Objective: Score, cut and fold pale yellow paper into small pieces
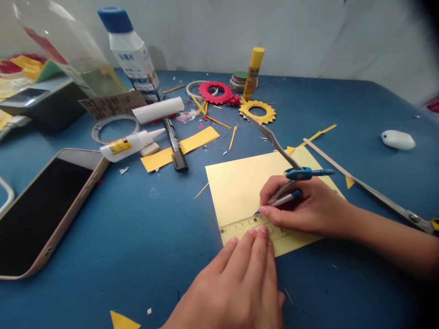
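My right hand (308, 205) grips a blue-and-silver drawing compass (299, 173), one leg tilted out to the upper left. A blue-tipped point in the same fingers meets a sheet of pale yellow paper (240, 180). Along the sheet's near edge lies a clear ruler (236, 226), its markings facing up and the point close to its upper edge. Fingers extended, my left hand (240, 278) lies flat on the ruler and paper. It covers part of the ruler.
Scissors (384, 196) lie right of the paper, near a white oval object (398, 140). Left are a phone (51, 201), a glue bottle (125, 145) and a black marker (174, 144). Behind stand a glue stick (254, 73), yellow ring (259, 119) and blue-capped bottle (132, 59).
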Tool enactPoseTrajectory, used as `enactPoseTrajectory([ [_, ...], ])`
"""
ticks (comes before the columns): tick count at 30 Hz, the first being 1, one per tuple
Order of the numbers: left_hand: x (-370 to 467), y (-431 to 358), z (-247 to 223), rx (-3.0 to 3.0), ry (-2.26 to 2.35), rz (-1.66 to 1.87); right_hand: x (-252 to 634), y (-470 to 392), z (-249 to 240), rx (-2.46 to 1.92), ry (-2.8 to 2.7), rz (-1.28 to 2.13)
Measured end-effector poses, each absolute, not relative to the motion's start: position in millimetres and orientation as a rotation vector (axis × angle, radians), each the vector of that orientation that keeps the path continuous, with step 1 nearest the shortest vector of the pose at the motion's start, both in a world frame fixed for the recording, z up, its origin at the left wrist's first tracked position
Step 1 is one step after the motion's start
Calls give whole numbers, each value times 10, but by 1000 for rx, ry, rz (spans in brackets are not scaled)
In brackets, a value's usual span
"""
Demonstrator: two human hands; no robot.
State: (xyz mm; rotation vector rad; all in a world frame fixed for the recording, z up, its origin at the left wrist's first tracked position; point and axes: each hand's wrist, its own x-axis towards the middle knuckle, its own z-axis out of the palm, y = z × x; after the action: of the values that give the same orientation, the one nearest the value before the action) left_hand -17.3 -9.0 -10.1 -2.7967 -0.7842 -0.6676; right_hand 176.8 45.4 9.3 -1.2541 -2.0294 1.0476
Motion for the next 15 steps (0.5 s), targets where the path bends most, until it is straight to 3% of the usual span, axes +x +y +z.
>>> enactPoseTrajectory([
  [15, -172, -92, -83, -2792, -776, -663, 1749, 458, 110, -1300, -2010, 1055],
])
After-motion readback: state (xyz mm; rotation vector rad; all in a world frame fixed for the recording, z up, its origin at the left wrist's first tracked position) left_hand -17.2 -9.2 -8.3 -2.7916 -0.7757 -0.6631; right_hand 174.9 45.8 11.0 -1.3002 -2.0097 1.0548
